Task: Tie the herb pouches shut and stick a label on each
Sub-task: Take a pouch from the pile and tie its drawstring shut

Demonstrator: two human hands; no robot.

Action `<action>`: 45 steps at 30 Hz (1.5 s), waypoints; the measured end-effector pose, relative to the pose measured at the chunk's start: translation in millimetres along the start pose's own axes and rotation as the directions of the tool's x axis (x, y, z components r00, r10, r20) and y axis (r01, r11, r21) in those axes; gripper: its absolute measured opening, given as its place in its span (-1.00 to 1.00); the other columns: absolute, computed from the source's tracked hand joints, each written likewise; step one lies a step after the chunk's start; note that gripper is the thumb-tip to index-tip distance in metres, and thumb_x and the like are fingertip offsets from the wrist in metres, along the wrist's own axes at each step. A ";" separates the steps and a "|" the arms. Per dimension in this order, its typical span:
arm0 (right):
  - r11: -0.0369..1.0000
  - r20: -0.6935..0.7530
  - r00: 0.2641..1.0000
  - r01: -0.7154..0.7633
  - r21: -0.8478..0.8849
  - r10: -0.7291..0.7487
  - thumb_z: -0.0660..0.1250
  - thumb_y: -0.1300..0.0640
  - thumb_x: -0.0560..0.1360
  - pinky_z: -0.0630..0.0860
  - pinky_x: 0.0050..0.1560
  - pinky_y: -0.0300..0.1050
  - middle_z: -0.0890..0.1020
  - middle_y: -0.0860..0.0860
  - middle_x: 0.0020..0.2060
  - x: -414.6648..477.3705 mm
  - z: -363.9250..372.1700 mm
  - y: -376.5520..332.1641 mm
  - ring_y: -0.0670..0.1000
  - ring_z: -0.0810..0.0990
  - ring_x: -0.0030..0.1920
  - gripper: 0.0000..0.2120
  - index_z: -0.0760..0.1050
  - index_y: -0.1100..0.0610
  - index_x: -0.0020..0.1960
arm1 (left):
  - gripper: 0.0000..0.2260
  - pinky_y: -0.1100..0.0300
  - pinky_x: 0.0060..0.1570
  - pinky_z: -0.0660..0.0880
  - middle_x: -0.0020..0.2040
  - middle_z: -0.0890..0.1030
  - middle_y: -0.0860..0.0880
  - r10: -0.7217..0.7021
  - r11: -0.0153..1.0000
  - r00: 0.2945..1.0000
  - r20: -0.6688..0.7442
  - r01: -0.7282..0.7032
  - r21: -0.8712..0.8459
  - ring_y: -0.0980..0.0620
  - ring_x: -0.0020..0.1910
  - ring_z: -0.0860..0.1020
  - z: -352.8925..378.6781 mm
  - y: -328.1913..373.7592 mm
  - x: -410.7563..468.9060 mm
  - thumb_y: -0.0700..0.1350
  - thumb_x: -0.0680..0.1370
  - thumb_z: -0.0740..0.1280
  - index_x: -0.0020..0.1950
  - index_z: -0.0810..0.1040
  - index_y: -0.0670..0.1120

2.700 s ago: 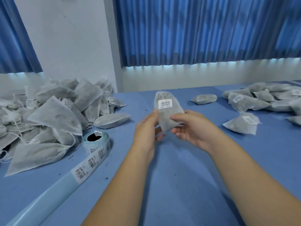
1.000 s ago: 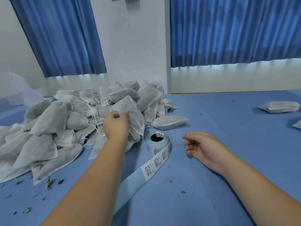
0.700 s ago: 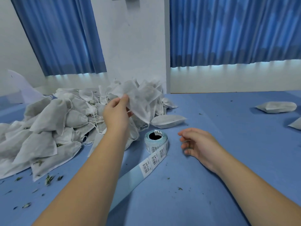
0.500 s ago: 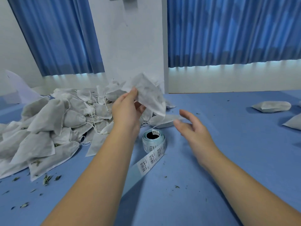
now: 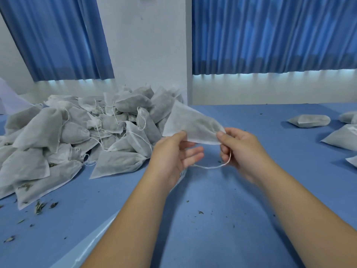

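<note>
One soft, light-looking herb pouch (image 5: 191, 124) is hanging above the tabletop (image 5: 222, 200), fingers of the left hand (image 5: 173, 151) pinching its lower edge, fingers of the right hand (image 5: 239, 149) pinching its mouth corner and drawstring (image 5: 210, 167), probably the best hold for cinching.

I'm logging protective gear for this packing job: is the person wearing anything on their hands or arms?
No. The left hand and right hand are bare: no gloves, rings or watch show. The left forearm and right forearm are bare too; no sleeve reaches into view.
</note>
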State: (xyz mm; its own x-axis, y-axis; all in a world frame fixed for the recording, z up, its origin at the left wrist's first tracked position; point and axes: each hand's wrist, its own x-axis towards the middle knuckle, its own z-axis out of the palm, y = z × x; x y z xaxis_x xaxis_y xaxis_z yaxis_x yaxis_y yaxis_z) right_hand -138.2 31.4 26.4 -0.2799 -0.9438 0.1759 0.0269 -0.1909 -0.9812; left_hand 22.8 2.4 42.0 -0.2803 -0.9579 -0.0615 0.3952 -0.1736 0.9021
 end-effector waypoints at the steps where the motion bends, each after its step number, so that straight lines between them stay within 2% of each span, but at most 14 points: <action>1: 1.000 -0.022 1.000 -0.007 0.029 0.008 0.27 0.17 0.60 0.31 -0.53 -0.24 0.37 -0.06 -0.54 1.7 -4.6 -0.6 -0.07 0.33 -0.56 -0.88 0.52 0.14 -0.10 | -0.82 0.14 -0.36 0.62 -0.17 0.60 -0.17 -0.062 0.990 0.997 0.042 0.056 0.131 -0.09 -0.32 0.68 1.3 0.6 -5.4 -0.14 0.65 0.24 0.00 0.53 -0.24; 4: 0.996 -0.098 0.995 -0.004 0.086 0.013 0.26 0.16 0.60 0.16 -0.57 -0.26 0.23 -0.10 -0.56 5.5 -19.3 -4.6 -0.10 0.17 -0.57 -0.80 0.43 0.11 -0.20 | -0.76 0.18 -0.43 0.56 -0.21 0.65 -0.11 -0.140 0.899 0.979 0.147 0.064 0.433 -0.04 -0.36 0.64 9.2 -0.3 -21.5 -0.07 0.65 0.24 -0.08 0.58 -0.18; 7: 0.999 -0.077 0.997 -0.031 0.024 0.033 0.24 0.17 0.61 0.12 -0.59 -0.27 0.19 -0.12 -0.55 6.0 -32.6 -10.9 -0.10 0.12 -0.57 -0.84 0.46 0.13 -0.15 | -0.87 0.25 -0.31 0.54 -0.18 0.66 0.01 0.208 0.806 0.967 0.147 -0.254 0.535 0.06 -0.25 0.63 19.4 -10.4 -26.1 -0.13 0.59 0.32 -0.11 0.62 -0.10; 10: 0.989 0.137 0.983 -0.110 -0.103 0.123 0.27 0.16 0.59 0.11 -0.58 -0.27 0.15 -0.06 -0.48 -0.9 -42.0 -20.2 -0.09 0.09 -0.52 -0.81 0.53 0.11 -0.20 | -0.81 0.41 0.07 0.39 0.09 0.59 0.10 0.604 0.342 0.725 0.330 -0.610 0.715 0.18 0.07 0.52 20.0 -19.4 -24.9 -0.08 0.54 0.38 0.15 0.60 -0.04; 12: 0.974 0.308 0.930 -0.154 -0.167 0.200 0.32 0.13 0.54 0.09 -0.57 -0.27 0.14 0.00 -0.44 -7.5 -43.4 -26.1 -0.09 0.07 -0.51 -0.82 0.53 0.11 -0.24 | -0.57 0.36 0.25 0.30 0.25 0.51 0.05 0.572 0.172 0.649 0.502 -0.693 0.700 0.16 0.24 0.43 17.5 -27.3 -21.8 0.03 0.52 0.37 0.35 0.50 -0.08; 15: 0.968 0.480 0.844 -0.166 -0.188 0.239 0.40 0.14 0.46 0.09 -0.58 -0.31 0.28 0.02 -0.51 -14.8 -36.3 -29.9 -0.12 0.12 -0.56 -0.88 0.54 0.20 -0.15 | -0.40 0.25 0.31 0.29 0.36 0.43 0.00 0.398 0.229 0.703 0.589 -0.698 0.678 0.15 0.31 0.35 20.1 -38.2 -19.8 0.07 0.52 0.41 0.51 0.33 -0.06; 19: 0.957 0.513 0.819 -0.141 -0.252 0.256 0.34 0.07 0.44 0.09 -0.55 -0.29 0.29 -0.03 -0.50 -17.2 -33.9 -31.6 -0.12 0.11 -0.53 -0.85 0.51 0.14 -0.22 | -0.51 0.36 0.24 0.32 0.31 0.51 0.06 0.352 0.306 0.751 0.558 -0.656 0.690 0.22 0.27 0.41 19.0 -39.0 -14.6 -0.02 0.57 0.38 0.48 0.38 -0.02; 23: 0.963 0.473 0.854 -0.106 -0.246 0.215 0.42 0.07 0.39 0.07 -0.52 -0.26 0.17 -0.05 -0.48 -15.6 -46.7 -35.1 -0.09 0.09 -0.50 -0.82 0.62 0.17 -0.11 | -0.75 0.59 -0.07 0.31 -0.09 0.58 0.34 0.274 0.452 0.843 0.463 -0.538 0.712 0.46 -0.05 0.48 8.9 -25.9 -18.7 0.17 0.58 0.31 0.23 0.58 0.16; 27: 0.929 0.460 0.849 -0.091 -0.358 0.261 0.47 0.07 0.32 0.10 -0.52 -0.29 0.17 -0.06 -0.53 -19.0 -53.0 -39.7 -0.08 0.09 -0.52 -0.87 0.68 0.12 -0.19 | -0.80 0.41 -0.35 0.31 -0.39 0.47 0.21 0.177 0.473 0.896 0.408 -0.441 0.763 0.24 -0.38 0.39 5.6 -17.1 -20.8 0.15 0.57 0.32 -0.13 0.65 0.09; 31: 0.936 0.467 0.856 -0.054 -0.347 0.222 0.42 0.06 0.32 0.13 -0.52 -0.28 0.19 -0.02 -0.51 -21.1 -46.3 -39.5 -0.06 0.10 -0.50 -0.88 0.66 0.10 -0.24 | -0.81 0.24 -0.15 0.44 -0.19 0.70 0.10 0.007 0.542 0.926 0.378 -0.321 0.777 0.08 -0.19 0.59 10.4 -10.7 -28.8 0.01 0.50 0.28 -0.23 0.63 0.01; 34: 0.954 0.444 0.885 0.001 -0.300 0.139 0.41 0.13 0.43 0.16 -0.50 -0.27 0.23 0.05 -0.44 -21.2 -37.5 -36.7 -0.02 0.11 -0.47 -0.90 0.64 0.08 -0.25 | -0.82 0.09 -0.04 0.54 -0.28 0.67 0.00 -0.087 0.720 0.934 0.347 -0.182 0.669 0.00 -0.23 0.62 15.7 -10.2 -33.6 -0.02 0.36 0.23 -0.34 0.60 0.00; 36: 0.949 0.403 0.912 0.061 -0.310 0.073 0.37 0.18 0.50 0.17 -0.48 -0.26 0.30 0.14 -0.37 -21.0 -32.3 -34.7 0.00 0.13 -0.44 -0.85 0.63 0.09 -0.24 | -0.81 0.07 -0.11 0.47 -0.32 0.59 0.00 -0.084 0.745 0.957 0.278 -0.125 0.656 -0.02 -0.30 0.53 16.2 -10.1 -31.5 0.02 0.33 0.23 -0.36 0.61 0.03; 41: 0.930 0.307 0.951 0.152 -0.334 -0.045 0.39 0.16 0.50 0.23 -0.49 -0.31 0.35 -0.04 -0.50 -22.3 -25.2 -34.3 -0.07 0.21 -0.51 -0.87 0.62 0.13 -0.22 | -0.68 0.04 -0.12 0.32 -0.39 0.42 -0.01 -0.038 0.820 0.956 0.289 -0.136 0.557 -0.10 -0.27 0.39 9.3 -7.5 -27.7 0.20 0.46 0.32 -0.37 0.58 0.02; 45: 0.890 0.222 0.972 0.167 -0.425 -0.076 0.44 0.13 0.47 0.25 -0.49 -0.34 0.30 0.00 -0.46 -22.0 -23.7 -31.5 -0.11 0.23 -0.52 -0.88 0.60 0.11 -0.23 | -0.65 0.02 0.02 0.53 -0.30 0.64 -0.02 -0.102 0.859 0.918 0.384 -0.114 0.500 -0.07 -0.17 0.64 5.5 -5.2 -26.9 -0.05 0.62 0.30 -0.37 0.61 0.00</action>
State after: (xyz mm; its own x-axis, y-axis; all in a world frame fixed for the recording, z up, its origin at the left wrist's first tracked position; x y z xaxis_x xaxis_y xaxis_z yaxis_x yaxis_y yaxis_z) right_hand -155.7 64.6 51.5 -0.0613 -0.9627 0.2635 -0.4304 -0.2127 -0.8772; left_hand 23.4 30.4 41.4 -0.6337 -0.7734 0.0158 -0.0660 0.0744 0.9950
